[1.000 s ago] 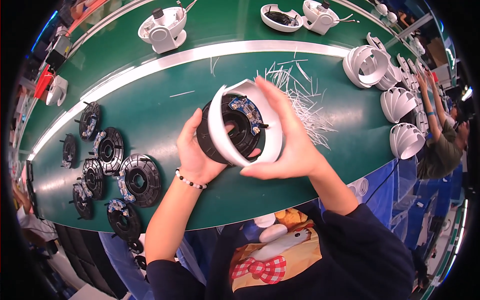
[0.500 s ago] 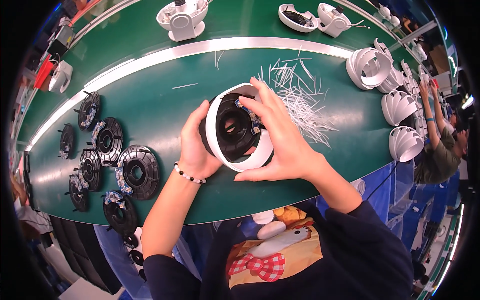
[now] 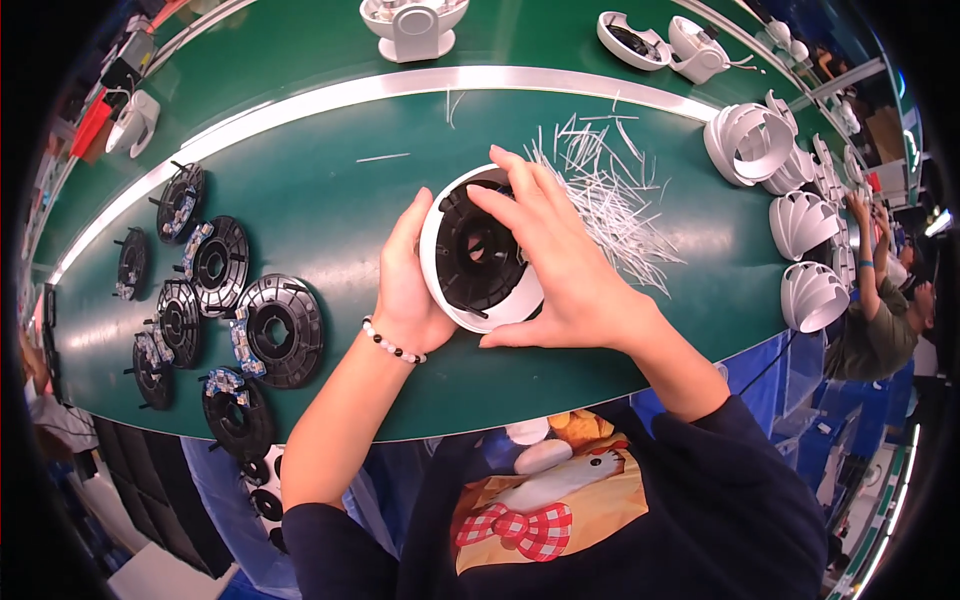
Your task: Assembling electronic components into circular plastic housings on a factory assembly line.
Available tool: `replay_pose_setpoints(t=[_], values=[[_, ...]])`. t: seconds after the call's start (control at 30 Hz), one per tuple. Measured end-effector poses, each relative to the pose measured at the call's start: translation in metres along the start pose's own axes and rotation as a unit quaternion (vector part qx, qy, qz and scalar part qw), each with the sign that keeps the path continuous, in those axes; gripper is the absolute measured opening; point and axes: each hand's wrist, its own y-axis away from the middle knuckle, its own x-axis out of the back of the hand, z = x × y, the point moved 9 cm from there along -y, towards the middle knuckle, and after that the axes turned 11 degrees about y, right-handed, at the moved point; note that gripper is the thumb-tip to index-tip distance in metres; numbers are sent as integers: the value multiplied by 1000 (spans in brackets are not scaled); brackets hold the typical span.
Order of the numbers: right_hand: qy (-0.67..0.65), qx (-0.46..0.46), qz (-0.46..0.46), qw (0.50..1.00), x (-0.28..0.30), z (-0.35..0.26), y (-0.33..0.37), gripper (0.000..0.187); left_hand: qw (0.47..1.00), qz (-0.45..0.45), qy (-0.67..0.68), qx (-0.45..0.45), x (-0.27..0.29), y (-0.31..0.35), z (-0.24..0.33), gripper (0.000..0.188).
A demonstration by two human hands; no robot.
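Observation:
Between my two hands, above the green table, is a white round shell (image 3: 437, 285) with a black plastic disc (image 3: 462, 262) inside it. The disc has a hole at its centre and short pegs around it. My left hand (image 3: 410, 280) wraps the shell's left side. My right hand (image 3: 570, 265) grips its right side, thumb low on the rim and fingers reaching over the top onto the disc. That hand hides the disc's right part. Loose thin white strips (image 3: 620, 215) lie in a heap just beyond my right hand.
Several black discs with blue circuit boards (image 3: 283, 330) lie at the left. White ring-shaped shells (image 3: 750, 145) and nested shells (image 3: 815, 297) stand at the right. White housings (image 3: 415, 32) sit beyond a pale rail (image 3: 380, 88). Another person (image 3: 880, 310) is at the far right.
The black disc now sits flatter within the white shell, and its circuit board has passed out of sight under my right hand. Both hands keep their hold; the view has shifted slightly.

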Motion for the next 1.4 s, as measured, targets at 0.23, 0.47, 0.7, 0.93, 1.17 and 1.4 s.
replay_pose_setpoints(t=[0.23,0.47,0.7,0.93,1.17,1.4], values=[[-38,44,-28,998,7,1,-9,101,995,-80,49,42,-15,4,-1,83],[-17,0,56,998,3,8,-5,101,986,-143,84,12,-11,1,4,68],[9,-128,129,983,-1,7,9,107,989,-140,41,-26,-15,2,6,47],[-12,45,32,998,-1,-9,-15,93,982,-12,127,-139,0,7,36,42],[-4,182,89,979,7,-19,-30,39,989,69,100,-79,20,2,46,49],[-16,165,105,981,1,-10,-24,34,992,83,84,-48,20,-4,36,53]])
